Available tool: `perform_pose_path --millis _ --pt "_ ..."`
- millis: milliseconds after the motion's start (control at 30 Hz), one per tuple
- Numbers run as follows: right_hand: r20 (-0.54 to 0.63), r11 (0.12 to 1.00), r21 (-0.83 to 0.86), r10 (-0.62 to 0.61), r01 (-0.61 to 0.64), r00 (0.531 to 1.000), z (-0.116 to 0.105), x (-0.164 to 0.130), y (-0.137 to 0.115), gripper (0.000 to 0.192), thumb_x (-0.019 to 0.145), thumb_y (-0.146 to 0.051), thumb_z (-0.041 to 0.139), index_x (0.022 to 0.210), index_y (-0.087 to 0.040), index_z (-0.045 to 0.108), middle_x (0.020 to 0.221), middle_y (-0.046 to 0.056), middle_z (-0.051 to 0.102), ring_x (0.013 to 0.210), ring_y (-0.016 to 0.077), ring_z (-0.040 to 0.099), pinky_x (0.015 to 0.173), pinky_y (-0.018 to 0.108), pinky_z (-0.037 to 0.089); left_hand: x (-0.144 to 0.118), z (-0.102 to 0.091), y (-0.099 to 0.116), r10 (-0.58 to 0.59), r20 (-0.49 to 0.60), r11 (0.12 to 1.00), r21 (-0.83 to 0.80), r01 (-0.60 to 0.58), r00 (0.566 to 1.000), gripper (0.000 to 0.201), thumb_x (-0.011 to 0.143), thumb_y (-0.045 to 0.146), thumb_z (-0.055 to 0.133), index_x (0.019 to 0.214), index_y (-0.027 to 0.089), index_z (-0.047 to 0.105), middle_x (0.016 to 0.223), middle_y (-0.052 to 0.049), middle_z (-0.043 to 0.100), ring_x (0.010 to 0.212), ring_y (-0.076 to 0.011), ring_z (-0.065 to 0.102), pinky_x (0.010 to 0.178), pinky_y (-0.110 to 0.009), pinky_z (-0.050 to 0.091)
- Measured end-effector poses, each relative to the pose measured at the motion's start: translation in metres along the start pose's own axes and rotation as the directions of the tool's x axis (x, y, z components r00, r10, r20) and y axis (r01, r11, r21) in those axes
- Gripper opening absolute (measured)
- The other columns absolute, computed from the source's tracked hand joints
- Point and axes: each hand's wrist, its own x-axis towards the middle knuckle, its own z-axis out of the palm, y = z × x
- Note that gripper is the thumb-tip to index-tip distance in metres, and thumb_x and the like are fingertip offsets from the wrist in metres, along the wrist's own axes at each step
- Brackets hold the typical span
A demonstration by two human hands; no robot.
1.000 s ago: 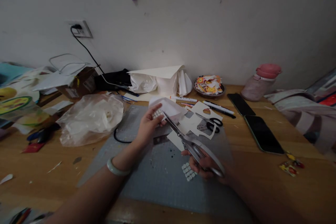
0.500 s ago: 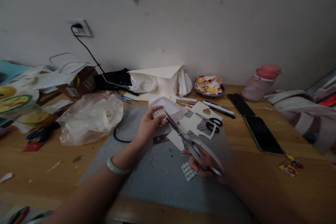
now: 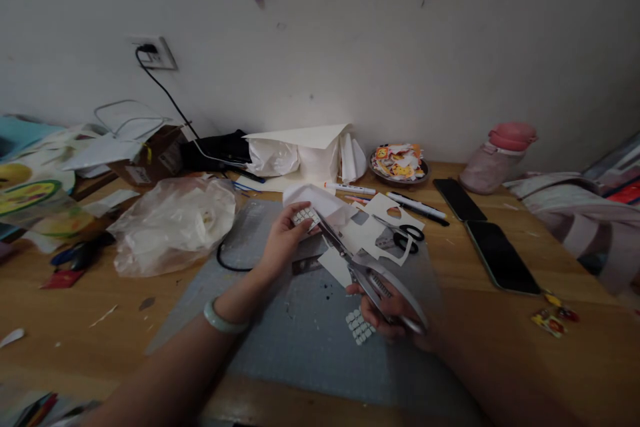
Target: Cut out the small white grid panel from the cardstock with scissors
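**Scissors Set to Foam Strip**

A strip [image 3: 303, 217] of small white squares is pinched in the left hand [image 3: 281, 240], just above it. Scissors [image 3: 367, 277] are gripped by the right hand [image 3: 387, 313], blades reaching the strip.

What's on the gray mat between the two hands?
In the head view, the big scissors in the right hand stretch across to the sticker sheet in the left hand, over the gray mat.
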Motion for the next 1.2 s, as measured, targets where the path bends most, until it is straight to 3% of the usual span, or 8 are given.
perform_pose_path --millis 233,600,833,1067,1200 --pt "-0.033 1.0 0.001 0.02 -0.02 0.999 0.003 0.0 -0.003 0.048 0.077 -0.047 0.07 0.112 -0.017 0.057 0.074 -0.004 0.055 0.039 -0.0014 0.026 0.038 0.017 0.02 0.001 -0.001 0.002 0.051 -0.027 0.998 0.042 -0.05 0.998 0.042 0.067 0.026 0.071 0.108 0.016 0.063 0.078 0.002 0.062 0.066 -0.0102 0.057 0.062 -0.021 0.046" --pt "-0.033 1.0 -0.009 0.017 -0.018 0.999 0.003 0.001 -0.002 0.051 0.075 -0.049 0.071 0.113 -0.018 0.058 0.073 -0.005 0.054 0.039 -0.0009 0.025 0.037 0.017 0.019 -0.002 0.0 0.01 0.033 -0.05 0.997 0.068 -0.029 0.998 0.039 0.067 0.02 0.071 0.106 0.016 0.068 0.065 0.003 0.06 0.057 -0.01 0.053 0.053 -0.019 0.042" --pt "-0.015 1.0 -0.008 0.02 -0.021 1.0 0.004 0.0 -0.004 0.057 0.075 -0.052 0.071 0.118 -0.017 0.057 0.074 -0.004 0.053 0.04 -0.0009 0.026 0.037 0.017 0.017 -0.005 0.002 0.011 -0.004 -0.024 0.998 0.061 0.005 1.0 0.047 0.067 0.021 0.069 0.114 0.015 0.065 0.065 0.004 0.06 0.054 -0.0088 0.052 0.053 -0.02 0.042" --pt "-0.004 0.999 -0.015 0.028 -0.028 1.0 0.005 0.001 -0.004 0.054 0.074 -0.049 0.072 0.115 -0.018 0.059 0.073 -0.005 0.053 0.039 -0.001 0.027 0.037 0.017 0.019 -0.007 0.002 0.014 0.028 -0.005 0.999 0.024 -0.027 1.0 0.047 0.067 0.019 0.069 0.114 0.015 0.066 0.068 0.003 0.062 0.054 -0.008 0.052 0.056 -0.02 0.044" --pt "-0.013 1.0 -0.017 0.025 -0.026 1.0 0.008 0.0 -0.007 0.052 0.073 -0.049 0.073 0.112 -0.017 0.06 0.072 -0.005 0.054 0.039 -0.0017 0.027 0.037 0.017 0.018 -0.005 0.001 0.011 -0.018 0.027 1.0 -0.001 0.018 0.999 0.05 0.065 0.019 0.072 0.115 0.017 0.066 0.067 0.003 0.061 0.053 -0.008 0.052 0.053 -0.02 0.043"
